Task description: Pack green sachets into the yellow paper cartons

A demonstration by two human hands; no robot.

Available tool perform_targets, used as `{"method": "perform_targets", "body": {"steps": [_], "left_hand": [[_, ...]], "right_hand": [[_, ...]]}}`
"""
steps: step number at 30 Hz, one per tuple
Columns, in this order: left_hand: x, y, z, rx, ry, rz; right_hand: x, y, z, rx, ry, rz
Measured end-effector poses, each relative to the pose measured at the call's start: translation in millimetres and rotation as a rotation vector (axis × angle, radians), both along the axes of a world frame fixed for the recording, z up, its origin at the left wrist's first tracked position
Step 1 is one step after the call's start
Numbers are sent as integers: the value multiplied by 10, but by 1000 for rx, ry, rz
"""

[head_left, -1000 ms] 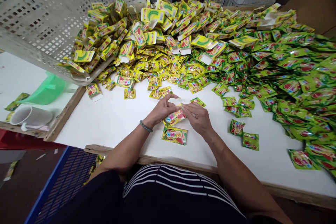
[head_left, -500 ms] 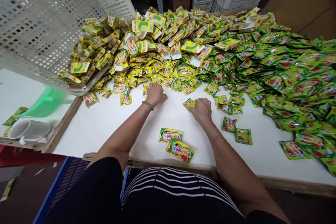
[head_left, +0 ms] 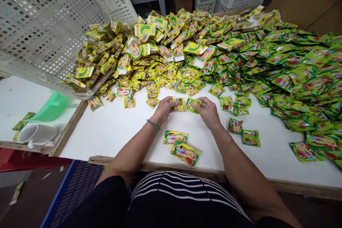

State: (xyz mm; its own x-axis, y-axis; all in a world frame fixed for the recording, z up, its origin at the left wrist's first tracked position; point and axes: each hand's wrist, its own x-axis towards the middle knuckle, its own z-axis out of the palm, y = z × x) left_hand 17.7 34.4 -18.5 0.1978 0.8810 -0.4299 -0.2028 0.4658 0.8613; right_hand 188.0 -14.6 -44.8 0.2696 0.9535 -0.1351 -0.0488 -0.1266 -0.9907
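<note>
My left hand (head_left: 165,109) pinches a yellow candy packet (head_left: 180,104) between thumb and fingers. Beside it, my right hand (head_left: 208,111) grips a green candy packet (head_left: 191,104). The two packets are held nearly edge to edge, with a narrow gap between them, over the white tabletop (head_left: 128,128). Closer to my body lie two printed cartons, the front one (head_left: 185,153) overlapping the rear one (head_left: 175,137). To the right of my right hand, a few loose green packets (head_left: 251,138) rest on the table.
Yellow packets and small cartons (head_left: 145,30) are heaped at the back, green packets (head_left: 301,74) along the right. A white plastic crate (head_left: 50,25) leans at the left. Past a wooden edge (head_left: 71,128) sit a green scoop (head_left: 52,107) and white mug (head_left: 37,133). A blue crate (head_left: 72,185) stands below.
My left hand has come back from the yellow pile, moving right and nearer, with a yellow packet now visible in it. My right hand keeps its green packet, now lying flatter to view.
</note>
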Motion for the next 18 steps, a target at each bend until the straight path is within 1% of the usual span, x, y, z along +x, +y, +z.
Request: {"method": "perform_targets", "body": {"steps": [3, 6, 9, 12, 13, 15, 17, 18], "left_hand": [[42, -110, -24, -6, -87, 41], [54, -164, -57, -39, -97, 51], [41, -171, -80, -63, -90, -12], [15, -148, -107, -16, 16, -29], [6, -137, -118, 16, 62, -35], [-14, -114, -138, 79, 111, -91], [-39, -100, -145, 101, 82, -181], [-53, -99, -139, 100, 50, -219]], "right_hand": [[-36, -30, 20, 55, 97, 32], [-69, -52, 11, 78, 72, 102], [-67, -54, -5, 67, -11, 99], [-49, -52, 19, 80, -24, 100], [-47, -55, 35, 84, -25, 127], [-55, -67, 62, 84, -59, 205], [-73, -87, 67, 78, -120, 266], [-83, -101, 58, 73, -157, 270]]}}
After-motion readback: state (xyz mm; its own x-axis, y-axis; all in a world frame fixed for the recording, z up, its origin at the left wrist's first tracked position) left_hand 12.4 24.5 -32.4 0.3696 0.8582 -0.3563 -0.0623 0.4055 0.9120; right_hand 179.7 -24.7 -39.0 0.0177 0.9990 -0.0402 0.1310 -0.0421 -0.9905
